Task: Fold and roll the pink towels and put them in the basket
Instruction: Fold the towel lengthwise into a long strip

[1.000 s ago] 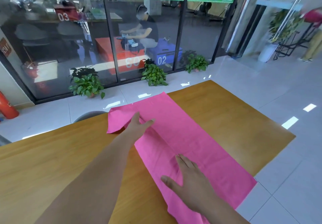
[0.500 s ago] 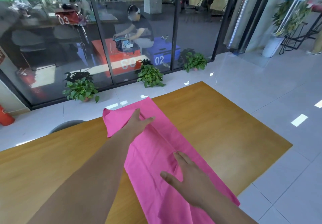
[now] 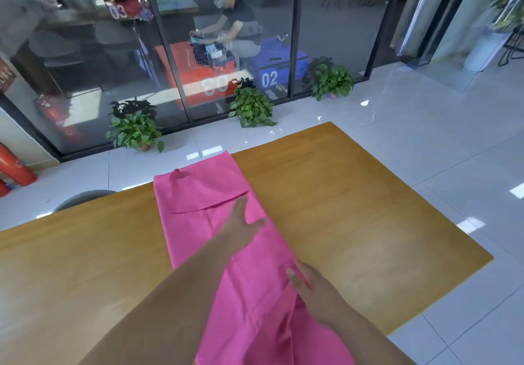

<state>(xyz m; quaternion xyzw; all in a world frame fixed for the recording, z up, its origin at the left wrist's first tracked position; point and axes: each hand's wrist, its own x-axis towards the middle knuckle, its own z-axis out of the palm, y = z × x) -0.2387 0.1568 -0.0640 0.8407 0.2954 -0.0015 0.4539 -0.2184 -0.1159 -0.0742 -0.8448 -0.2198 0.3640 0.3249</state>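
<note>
A pink towel [image 3: 226, 194] lies on the wooden table [image 3: 354, 208] as a long narrow strip, running from the far edge toward me. A folded flap edge crosses it near the far end. My left hand [image 3: 241, 228] rests flat on the middle of the towel, fingers straight and pointing away. Nearer to me, my right hand [image 3: 312, 288] is at the towel's right edge and pinches a raised fold of cloth between thumb and fingers. The fingertips are partly hidden by the cloth. The near end of the towel is rumpled and runs out of the bottom of the view.
The table's far edge and right corner [image 3: 487, 259] drop to a white tiled floor. A grey chair back [image 3: 82, 197] shows behind the table at the left. Potted plants [image 3: 252, 106] line a glass wall, and a person sits behind it.
The towel's right side has come over to the left, so the strip is narrower. My left hand slid nearer along it. My right hand went from flat to pinching the cloth.
</note>
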